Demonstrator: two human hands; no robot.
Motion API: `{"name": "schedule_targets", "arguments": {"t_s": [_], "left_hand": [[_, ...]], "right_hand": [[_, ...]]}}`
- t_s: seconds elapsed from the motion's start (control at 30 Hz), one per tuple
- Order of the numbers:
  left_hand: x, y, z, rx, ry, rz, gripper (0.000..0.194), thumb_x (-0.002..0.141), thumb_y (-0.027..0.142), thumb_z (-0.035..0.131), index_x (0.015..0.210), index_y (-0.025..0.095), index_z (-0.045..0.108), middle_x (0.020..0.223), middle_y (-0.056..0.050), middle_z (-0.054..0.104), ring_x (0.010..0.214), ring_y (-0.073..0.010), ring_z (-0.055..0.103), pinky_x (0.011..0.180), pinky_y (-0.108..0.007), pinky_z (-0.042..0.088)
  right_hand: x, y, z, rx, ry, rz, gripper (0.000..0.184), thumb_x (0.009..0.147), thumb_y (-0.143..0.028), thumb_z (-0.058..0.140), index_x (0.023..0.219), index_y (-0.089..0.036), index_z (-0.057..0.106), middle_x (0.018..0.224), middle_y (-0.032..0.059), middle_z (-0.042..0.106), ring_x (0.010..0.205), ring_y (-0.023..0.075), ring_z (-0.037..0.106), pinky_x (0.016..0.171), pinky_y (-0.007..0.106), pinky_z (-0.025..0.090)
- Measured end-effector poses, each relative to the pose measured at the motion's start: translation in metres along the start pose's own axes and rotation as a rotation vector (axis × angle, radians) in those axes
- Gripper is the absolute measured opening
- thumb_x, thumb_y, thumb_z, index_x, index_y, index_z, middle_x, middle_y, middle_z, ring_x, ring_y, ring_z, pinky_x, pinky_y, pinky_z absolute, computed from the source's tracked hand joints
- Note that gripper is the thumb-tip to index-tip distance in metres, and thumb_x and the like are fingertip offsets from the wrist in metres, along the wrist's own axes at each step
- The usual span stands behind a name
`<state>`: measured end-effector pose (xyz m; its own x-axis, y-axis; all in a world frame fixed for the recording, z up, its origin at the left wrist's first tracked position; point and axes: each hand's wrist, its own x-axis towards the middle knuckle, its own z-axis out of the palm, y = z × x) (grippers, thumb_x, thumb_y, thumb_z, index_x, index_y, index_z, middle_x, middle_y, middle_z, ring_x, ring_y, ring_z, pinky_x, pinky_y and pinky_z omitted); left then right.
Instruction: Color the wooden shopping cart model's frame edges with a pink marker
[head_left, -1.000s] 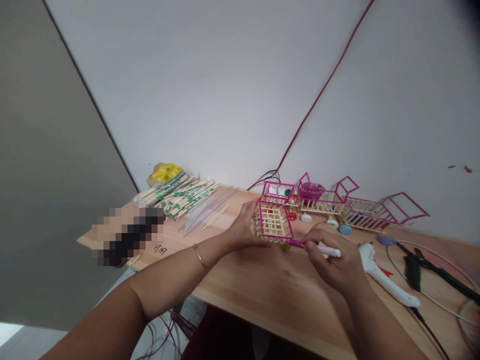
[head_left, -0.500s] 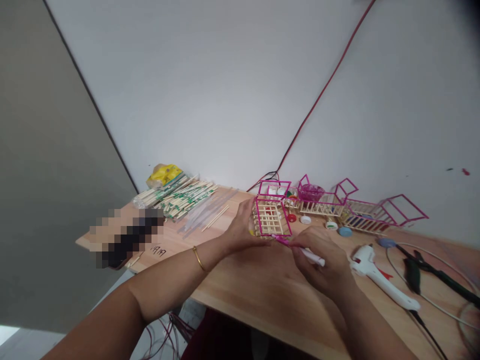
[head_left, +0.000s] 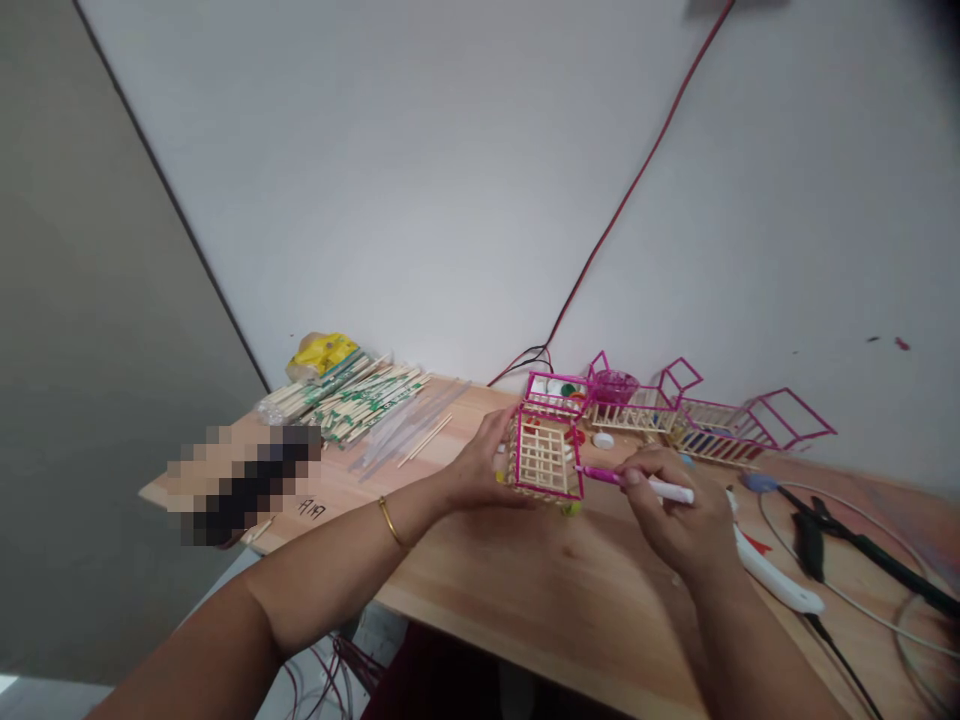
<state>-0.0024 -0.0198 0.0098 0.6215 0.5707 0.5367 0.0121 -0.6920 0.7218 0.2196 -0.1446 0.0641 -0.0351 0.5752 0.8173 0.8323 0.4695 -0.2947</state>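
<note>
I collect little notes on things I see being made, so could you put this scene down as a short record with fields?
Left hand: grips the stick frame, a wooden lattice with magenta edges
Right hand: holds a magenta-and-white marker, its tip at the frame's right edge
By the wall: more magenta-edged frames, a magenta cup
Table left: wrapped wooden sticks, yellow packet
Table right: white glue gun, partly hidden
Left wrist: gold bracelet
</note>
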Motion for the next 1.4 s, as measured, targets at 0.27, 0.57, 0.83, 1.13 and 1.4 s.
{"name": "schedule_targets", "arguments": {"t_s": [0.27,0.57,0.83,1.13,1.4], "left_hand": [[-0.001,0.0,-0.001,-0.034,-0.129,0.017,0.139,0.043,0.048,0.095,0.156,0.023,0.018,0.152,-0.018,0.033,0.144,-0.0395,0.03,0.121,-0.059,0.027],[-0.001,0.001,0.0,-0.002,-0.135,0.021,0.139,0.043,0.047,0.095,0.156,0.024,0.017,0.15,-0.018,0.034,0.143,-0.0389,0.032,0.12,-0.058,0.028],[-0.001,-0.002,0.001,0.009,-0.139,0.02,0.136,0.043,0.048,0.094,0.154,0.023,0.021,0.15,-0.018,0.035,0.141,-0.038,0.033,0.12,-0.058,0.029],[-0.003,-0.003,0.006,0.005,-0.138,0.018,0.142,0.039,0.05,0.095,0.155,0.022,0.018,0.149,-0.019,0.036,0.14,-0.0381,0.036,0.119,-0.059,0.03],[-0.005,-0.011,0.013,0.041,-0.134,0.053,0.15,0.035,0.053,0.095,0.156,0.023,0.013,0.15,-0.02,0.032,0.14,-0.0404,0.034,0.118,-0.06,0.032]], "right_hand": [[-0.003,0.013,-0.003,-0.13,0.088,0.128,0.02,0.087,-0.033,0.054,0.072,-0.023,0.063,0.063,-0.001,0.065,0.056,0.0145,0.059,0.056,0.027,0.042],[-0.001,0.016,-0.002,-0.119,0.077,-0.001,0.015,0.089,-0.027,0.055,0.077,-0.022,0.063,0.068,-0.0007,0.066,0.061,0.0138,0.061,0.058,0.026,0.043],[0.001,0.008,-0.005,-0.026,0.04,-0.03,0.018,0.089,-0.024,0.054,0.072,-0.022,0.059,0.064,-0.0028,0.061,0.056,0.0119,0.056,0.056,0.026,0.042],[-0.001,0.008,0.006,-0.031,-0.009,-0.115,0.008,0.089,-0.018,0.058,0.091,-0.022,0.064,0.078,0.0011,0.067,0.073,0.0157,0.06,0.07,0.03,0.045],[-0.002,-0.003,0.019,-0.024,-0.051,-0.146,0.01,0.09,-0.023,0.059,0.098,-0.023,0.066,0.084,0.0036,0.069,0.082,0.0187,0.062,0.074,0.034,0.046]]}}
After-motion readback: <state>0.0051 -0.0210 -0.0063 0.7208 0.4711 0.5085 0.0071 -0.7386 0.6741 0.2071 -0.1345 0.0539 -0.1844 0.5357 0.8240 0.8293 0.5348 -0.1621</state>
